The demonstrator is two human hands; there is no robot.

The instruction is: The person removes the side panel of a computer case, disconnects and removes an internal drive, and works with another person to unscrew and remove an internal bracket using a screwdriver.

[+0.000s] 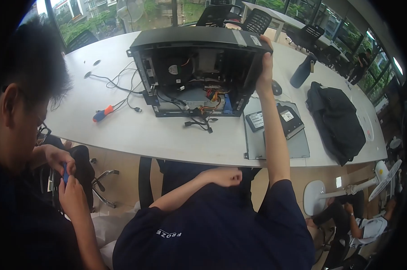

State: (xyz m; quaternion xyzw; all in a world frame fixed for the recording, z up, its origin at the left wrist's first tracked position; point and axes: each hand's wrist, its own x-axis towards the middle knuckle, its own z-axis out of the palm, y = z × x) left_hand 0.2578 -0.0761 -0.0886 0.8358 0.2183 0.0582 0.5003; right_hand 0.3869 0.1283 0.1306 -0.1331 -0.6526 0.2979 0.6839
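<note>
An opened black desktop computer case stands on the table, its open side facing me. Inside show a round black fan, coloured wires and a metal drive bay; loose black connectors hang out at the bottom. My right hand grips the case's right upper edge, thumb on the near side. Curled into a loose fist, my left hand hovers just off the table's front edge, touching no part of the case. I see nothing in it.
A side panel bears an optical drive and another drive. Nearby are a mouse, bottle, black bag, cables and an orange-blue screwdriver. At left, a person's hands hold something blue.
</note>
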